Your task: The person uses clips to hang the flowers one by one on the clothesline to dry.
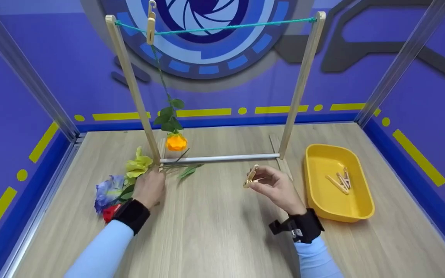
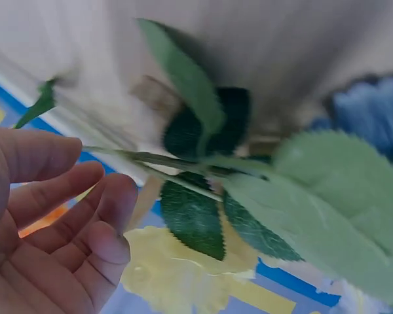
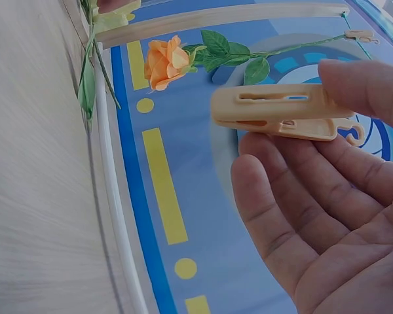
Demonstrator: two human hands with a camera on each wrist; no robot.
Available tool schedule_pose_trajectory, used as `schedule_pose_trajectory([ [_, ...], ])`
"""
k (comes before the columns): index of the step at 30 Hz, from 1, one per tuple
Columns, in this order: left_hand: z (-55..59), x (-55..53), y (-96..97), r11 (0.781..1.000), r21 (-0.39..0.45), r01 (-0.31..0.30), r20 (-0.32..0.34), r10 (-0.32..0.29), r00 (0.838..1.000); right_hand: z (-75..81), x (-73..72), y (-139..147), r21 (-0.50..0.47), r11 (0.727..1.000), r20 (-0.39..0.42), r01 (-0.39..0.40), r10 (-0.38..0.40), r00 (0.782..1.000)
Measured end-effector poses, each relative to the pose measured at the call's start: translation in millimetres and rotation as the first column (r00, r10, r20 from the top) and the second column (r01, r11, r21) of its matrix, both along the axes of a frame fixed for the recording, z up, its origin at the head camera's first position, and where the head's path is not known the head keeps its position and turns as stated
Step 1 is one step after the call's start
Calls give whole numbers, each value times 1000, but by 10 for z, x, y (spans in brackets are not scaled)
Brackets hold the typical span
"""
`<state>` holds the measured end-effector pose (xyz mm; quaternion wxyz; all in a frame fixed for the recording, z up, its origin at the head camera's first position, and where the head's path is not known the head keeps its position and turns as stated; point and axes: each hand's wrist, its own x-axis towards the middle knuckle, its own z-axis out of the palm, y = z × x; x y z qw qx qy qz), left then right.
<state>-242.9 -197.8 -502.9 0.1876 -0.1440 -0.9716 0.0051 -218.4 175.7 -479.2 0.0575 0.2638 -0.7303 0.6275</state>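
My right hand (image 1: 278, 189) pinches a beige plastic clothespin (image 3: 281, 111) with a small hook at one end, held above the table. Its other fingers curve loosely below the clip in the right wrist view. My left hand (image 1: 150, 187) is low at the left foot of the wooden frame, among artificial flowers. Thumb and fingertips pinch a thin green flower stem (image 2: 154, 159) with broad leaves (image 2: 334, 203). Around this hand lie a yellow flower (image 1: 138, 163), a blue-violet flower (image 1: 108, 192) and a red flower (image 1: 110, 212), partly hidden by the wrist.
A teal cord (image 1: 222, 27) spans the wooden frame's posts (image 1: 303, 81). From it an orange rose (image 1: 177, 142) hangs upside down by a clothespin (image 1: 150, 29). A yellow tray (image 1: 323, 210) with more clothespins (image 1: 340, 182) stands right. A white bar (image 1: 222, 158) joins the posts low down.
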Motion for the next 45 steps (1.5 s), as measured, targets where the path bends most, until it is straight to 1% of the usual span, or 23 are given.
schedule_pose_trajectory([
  [2,-24,-27,-22,999,-26,-23,18,24,1000,4,0,-1,-2,1000,-1,3,-3,1000],
  [6,-60,-70,-64,997,-45,-58,85,62,994,12,4,-7,-2,1000,7,10,-10,1000],
  [12,-89,-107,-125,995,-90,-39,116,49,992,30,15,-15,2,1000,36,23,-23,999],
  [16,-95,-129,-140,992,-116,-42,145,59,988,27,11,-7,7,1000,36,27,-27,999],
  [18,-100,-141,-145,993,-113,-46,132,61,989,22,6,-2,8,1000,33,26,-26,999],
  [23,-90,-147,-158,997,-63,-36,72,40,997,23,-2,4,-12,1000,26,12,-12,1000],
  [28,-85,-146,-167,998,-52,-30,75,34,997,22,-8,15,-11,1000,22,9,-8,1000],
  [32,-83,-153,-164,998,-63,-20,88,25,996,16,-8,22,6,1000,16,16,-16,1000],
  [37,-101,-175,-163,995,-100,-10,73,17,997,15,-6,25,-3,1000,31,12,-12,999],
  [41,-96,-193,-157,995,-99,-17,87,26,996,21,-4,24,-5,1000,36,15,-15,999],
  [44,-79,-205,-154,992,-123,-20,77,30,997,23,-2,27,-1,1000,36,19,-19,999],
  [45,-72,-209,-156,991,-133,-18,64,27,998,22,-2,28,0,1000,37,20,-20,999],
])
